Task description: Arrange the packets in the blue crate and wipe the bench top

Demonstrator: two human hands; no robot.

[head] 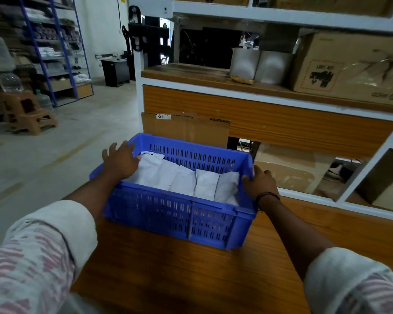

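Your blue crate [179,214] sits on the wooden bench top [168,275] at its far left corner, long side toward you, with its left end reaching the bench's left edge. Inside, the white packets [184,182] stand in a row from the left end to the right, leaning one against the next and filling most of the crate's length. Your left hand [119,160] lies over the crate's left end with the fingers spread and fairly straight, pointing past the far left corner. The thumb is inside, touching the leftmost packet. It rests on the rim rather than closing round it, as far as the view shows. Your right hand [260,182] holds the crate's right end, with the fingers curled over the rim on the outside and the thumb on the inner side, next to the last packet. A dark band [267,196] circles that wrist. Beyond the bench's far edge a flattened cardboard sheet [184,129] leans against a white-framed shelf unit [259,96], which has wood-grain panels and carries a large cardboard box [349,69] on its upper right shelf. To the left, on the floor, are brown plastic stools [30,114] in front of a blue-framed rack [61,53].
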